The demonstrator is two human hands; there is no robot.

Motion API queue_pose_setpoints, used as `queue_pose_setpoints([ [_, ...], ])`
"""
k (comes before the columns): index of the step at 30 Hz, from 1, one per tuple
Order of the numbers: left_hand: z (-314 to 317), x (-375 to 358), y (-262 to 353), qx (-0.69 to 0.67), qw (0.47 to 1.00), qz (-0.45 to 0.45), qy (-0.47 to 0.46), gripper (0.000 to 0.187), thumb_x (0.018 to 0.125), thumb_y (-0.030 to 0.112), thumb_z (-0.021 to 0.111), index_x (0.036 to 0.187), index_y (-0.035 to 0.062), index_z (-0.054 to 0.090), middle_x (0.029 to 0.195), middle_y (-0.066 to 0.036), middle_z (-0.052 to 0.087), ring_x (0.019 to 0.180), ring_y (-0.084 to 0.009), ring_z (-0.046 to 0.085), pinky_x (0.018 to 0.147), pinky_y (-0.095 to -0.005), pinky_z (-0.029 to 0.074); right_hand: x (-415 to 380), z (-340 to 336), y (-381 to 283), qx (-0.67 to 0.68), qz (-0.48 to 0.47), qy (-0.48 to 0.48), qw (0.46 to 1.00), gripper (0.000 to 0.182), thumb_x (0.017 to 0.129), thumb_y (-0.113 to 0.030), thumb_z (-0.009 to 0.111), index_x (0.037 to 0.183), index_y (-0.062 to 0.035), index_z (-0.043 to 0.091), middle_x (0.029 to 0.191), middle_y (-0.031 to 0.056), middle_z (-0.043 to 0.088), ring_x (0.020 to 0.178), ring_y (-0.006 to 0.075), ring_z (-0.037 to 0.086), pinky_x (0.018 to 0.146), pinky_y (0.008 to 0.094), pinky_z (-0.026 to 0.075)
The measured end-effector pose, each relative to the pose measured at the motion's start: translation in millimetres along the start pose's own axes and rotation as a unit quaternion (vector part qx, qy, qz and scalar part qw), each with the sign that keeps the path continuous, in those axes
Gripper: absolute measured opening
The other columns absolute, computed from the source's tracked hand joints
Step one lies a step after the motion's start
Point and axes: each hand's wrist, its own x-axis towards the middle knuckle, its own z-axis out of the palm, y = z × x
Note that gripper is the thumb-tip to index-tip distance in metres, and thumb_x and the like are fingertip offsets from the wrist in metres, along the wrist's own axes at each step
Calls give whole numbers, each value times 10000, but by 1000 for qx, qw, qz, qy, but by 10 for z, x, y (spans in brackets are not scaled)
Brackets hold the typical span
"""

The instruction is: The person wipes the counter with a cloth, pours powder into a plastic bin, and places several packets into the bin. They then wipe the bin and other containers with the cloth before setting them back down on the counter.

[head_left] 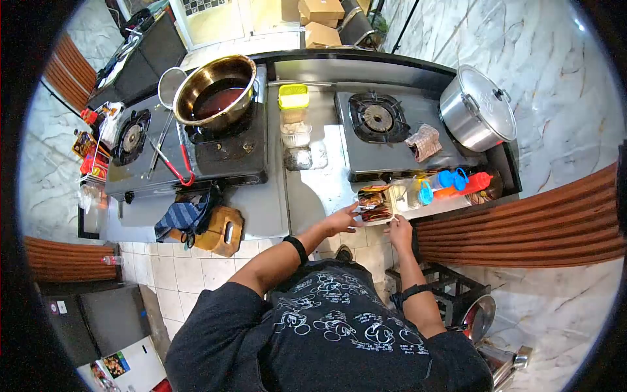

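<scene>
Two hands are showing: the left hand (342, 219) and the right hand (400, 231), both at one packet box (375, 204) on the counter's (320, 189) front edge. Two stoves (189, 153) are sitting on the counter, with three burners (377, 118) showing. One wok (214, 91) and one lidded pot (477, 110) are standing toward the back edge. One cutting board (221, 231) is hanging at the front.

The scene is evenly and brightly lit from overhead. Glare is seen on the steel bench (326, 183) and the pot lid (486, 104). Strong fisheye bending and a black vignette are shown at the edges, where detail is softened.
</scene>
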Motion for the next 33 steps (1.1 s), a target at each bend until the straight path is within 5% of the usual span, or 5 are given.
queue_pose_setpoints([
  [5, -826, 400, 173, -84, 973, 37, 210, 439, 913, 202, 551, 1316, 108, 404, 1059, -109, 622, 898, -250, 657, 699, -353, 522, -92, -84, 195, -109, 38, -109, 987, 326, 943, -110, 469, 1205, 73, 530, 857, 196, 655, 652, 215, 683, 525, 306, 547],
  [11, -1761, 823, 1029, -238, 862, 101, 436, 463, 884, 525, 548, 934, 65, 526, 724, -76, 562, 586, -206, 591, 471, -337, 450, -260, -58, 293, -13, 152, -234, 960, 309, 948, -124, 507, 1193, 59, 552, 864, 140, 657, 614, 173, 650, 533, 278, 542],
  [14, -1791, 737, 1347, -253, 830, 124, 482, 469, 878, 503, 519, 802, 40, 524, 573, -48, 469, 449, -168, 476, 375, -311, 379, -358, -8, 29, -48, 139, -286, 947, 308, 949, -141, 521, 1186, 51, 560, 863, 133, 658, 622, 158, 643, 537, 270, 531],
  [21, -1845, 749, 1356, -217, 828, 119, 503, 273, 927, 306, 481, 837, 55, 542, 680, -64, 514, 511, -160, 492, 413, -278, 433, -485, 230, -588, -63, 13, -386, 920, 267, 927, -179, 554, 1071, 37, 618, 801, 99, 667, 624, 142, 645, 542, 289, 518],
  [33, -1872, 678, 966, -159, 868, 76, 464, 460, 898, 435, 422, 764, 44, 624, 711, -50, 570, 571, -155, 426, 589, -321, 415, -271, 513, -888, -133, -137, -401, 896, 275, 905, -185, 569, 1115, -14, 613, 815, 98, 685, 616, 152, 669, 542, 291, 520],
])
